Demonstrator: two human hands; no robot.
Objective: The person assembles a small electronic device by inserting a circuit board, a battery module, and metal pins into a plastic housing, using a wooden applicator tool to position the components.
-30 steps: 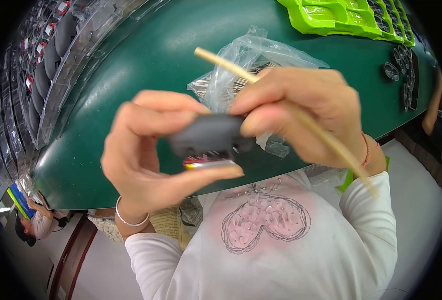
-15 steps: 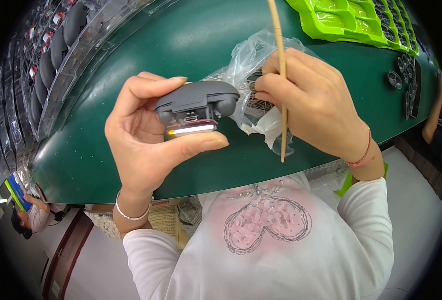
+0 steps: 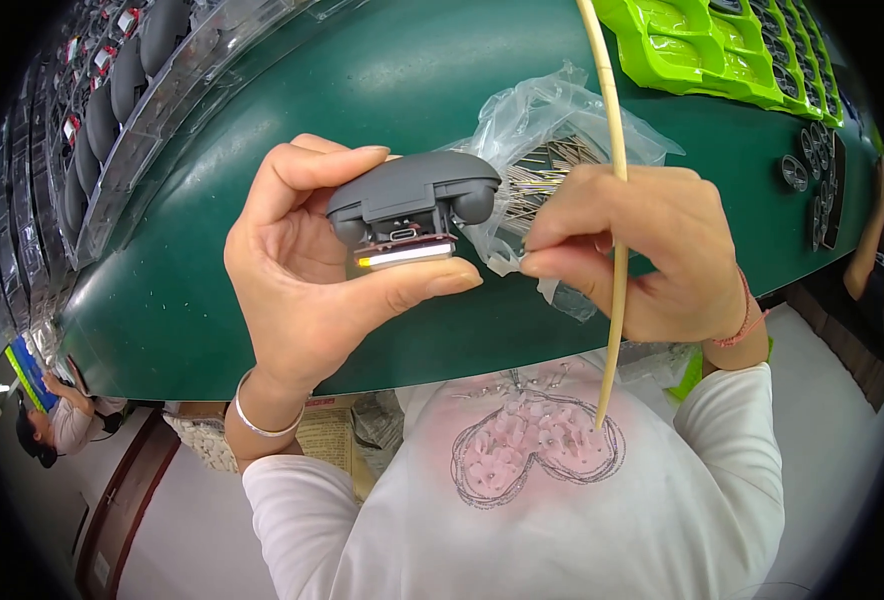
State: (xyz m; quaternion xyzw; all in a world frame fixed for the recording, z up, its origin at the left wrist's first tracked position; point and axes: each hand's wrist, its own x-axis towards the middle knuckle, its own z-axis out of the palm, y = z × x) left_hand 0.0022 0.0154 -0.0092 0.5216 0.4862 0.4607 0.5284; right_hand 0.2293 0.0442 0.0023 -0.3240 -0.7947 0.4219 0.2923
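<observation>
My left hand (image 3: 307,270) grips a dark grey plastic housing (image 3: 412,195) between fingers and thumb; a small circuit part with a bright strip (image 3: 405,253) shows at its underside. My right hand (image 3: 642,250) holds a long thin wooden stick (image 3: 614,200) upright and pinches its fingertips at the edge of a clear plastic bag (image 3: 552,130) full of thin metal pins. The bag lies on the green table (image 3: 412,70), just behind both hands.
Bright green moulded trays (image 3: 722,45) lie at the far right of the table, with small dark round parts (image 3: 807,175) beside them. A clear tray of dark grey housings (image 3: 112,110) runs along the left. Another person (image 3: 52,425) sits at lower left; an arm (image 3: 867,250) shows at right.
The grey housing was turned and raised so its underside faces the camera. My right hand swung the stick from slanted to upright and moved its fingertips to the bag of pins.
</observation>
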